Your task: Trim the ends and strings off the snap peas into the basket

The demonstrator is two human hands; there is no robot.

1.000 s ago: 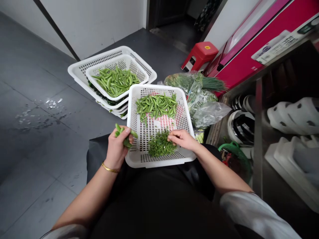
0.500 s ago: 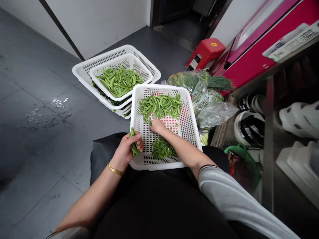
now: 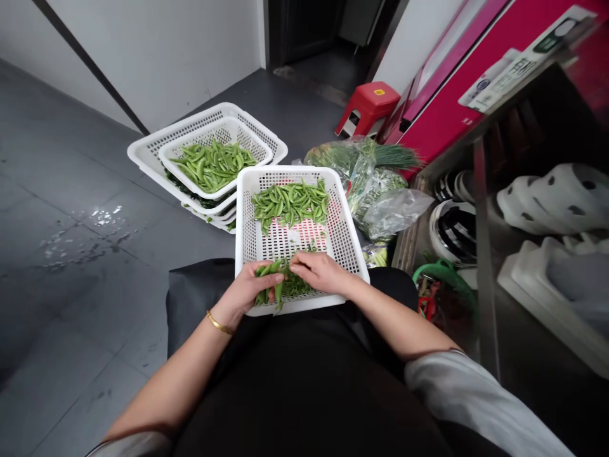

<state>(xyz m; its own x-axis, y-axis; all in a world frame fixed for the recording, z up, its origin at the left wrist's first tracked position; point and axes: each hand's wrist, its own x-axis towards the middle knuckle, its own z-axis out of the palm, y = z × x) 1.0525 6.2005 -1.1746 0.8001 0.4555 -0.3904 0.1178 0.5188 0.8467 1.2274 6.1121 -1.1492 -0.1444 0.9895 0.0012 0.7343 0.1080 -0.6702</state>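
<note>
A white perforated basket [image 3: 347, 251] rests on my lap over a black apron. A heap of green pea pods [image 3: 290, 202] lies at its far end. A small pile of green trimmings [image 3: 299, 285] lies at its near end. My left hand [image 3: 250, 289] is closed on a bunch of pea pods [image 3: 267, 289] at the basket's near edge. My right hand [image 3: 320, 271] meets it there, fingertips pinched on the end of one pod.
A stack of white baskets [image 3: 157, 139] with more pea pods [image 3: 212, 164] stands on the grey floor to the left. Bagged greens [image 3: 380, 184] lie right of my basket. A red stool [image 3: 366, 105], a metal shelf with white clogs [image 3: 547, 197] and wet floor patches [image 3: 80, 235] surround me.
My right hand came back from the far pod heap to the basket's near edge. My left hand shifted right along the rim. Both hands now meet on the pods.
</note>
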